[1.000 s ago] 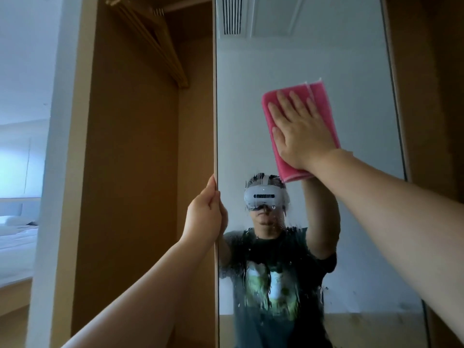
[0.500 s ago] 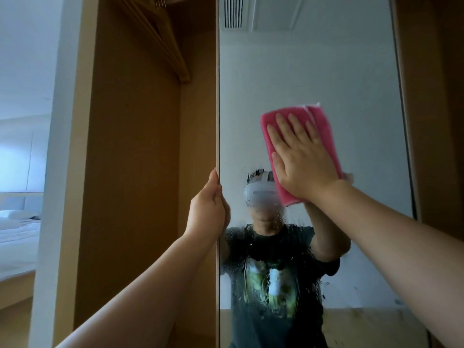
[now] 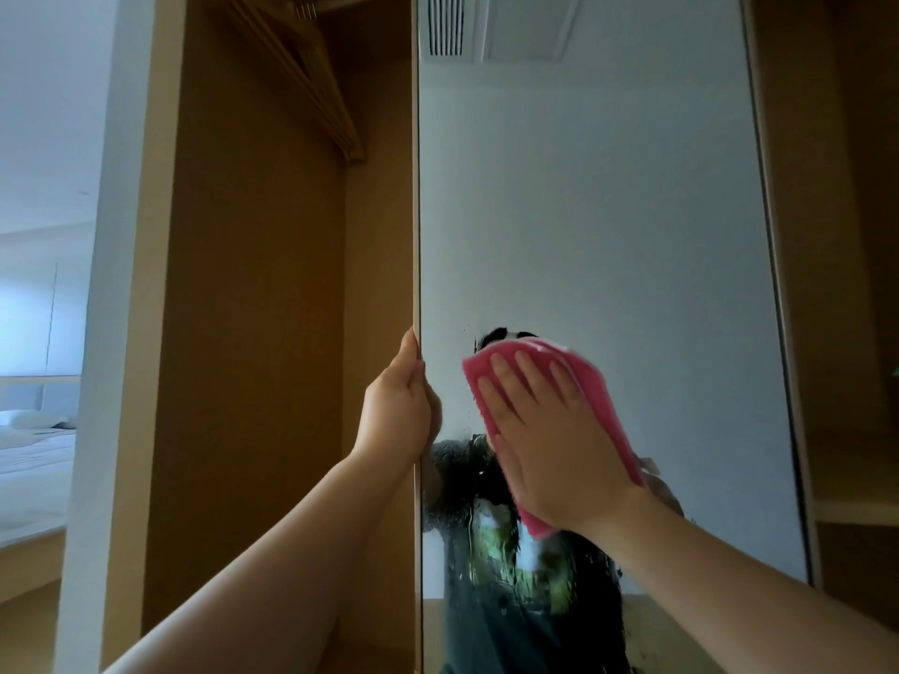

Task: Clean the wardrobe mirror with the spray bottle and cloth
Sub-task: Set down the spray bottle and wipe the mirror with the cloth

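Pink folded cloth (image 3: 591, 386) under your right hand (image 3: 549, 440), fingers spread flat, hides your reflection's head; left hand (image 3: 396, 406) grips the tall wardrobe mirror (image 3: 608, 226) edge, fingertips hidden.

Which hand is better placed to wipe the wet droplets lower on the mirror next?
The right hand: it presses the pink cloth flat on the mirror, just above the droplets. The left hand grips the door's edge, probably steadying it, and holds no cloth.
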